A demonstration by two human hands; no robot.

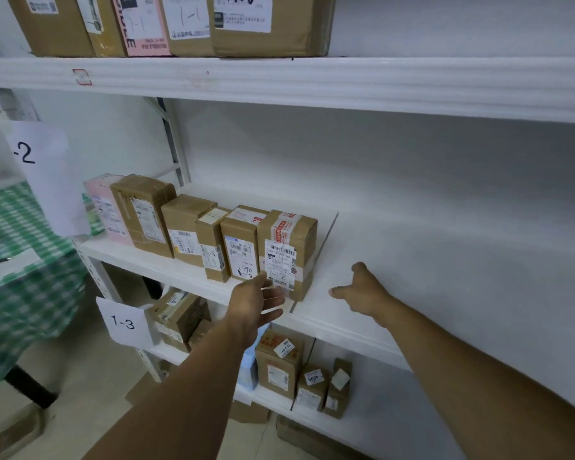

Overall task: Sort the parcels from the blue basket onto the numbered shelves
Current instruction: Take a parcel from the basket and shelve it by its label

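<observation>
On the shelf (412, 260), twelve o'clock from my left hand (256, 303), the end parcel (287, 247) stands; both hands spread, empty, right hand (362, 290) at its four o'clock. A stray brush could topple it.

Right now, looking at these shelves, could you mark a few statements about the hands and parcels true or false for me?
1. The left hand is open, close by the rightmost parcel on the middle shelf. True.
2. The right hand grips a parcel. False: it holds nothing, its fingers spread over bare shelf.
3. The leftmost parcel in that row is pink. True.
4. The paper sign hanging below that shelf reads 1-5. False: it reads 1-3.
</observation>
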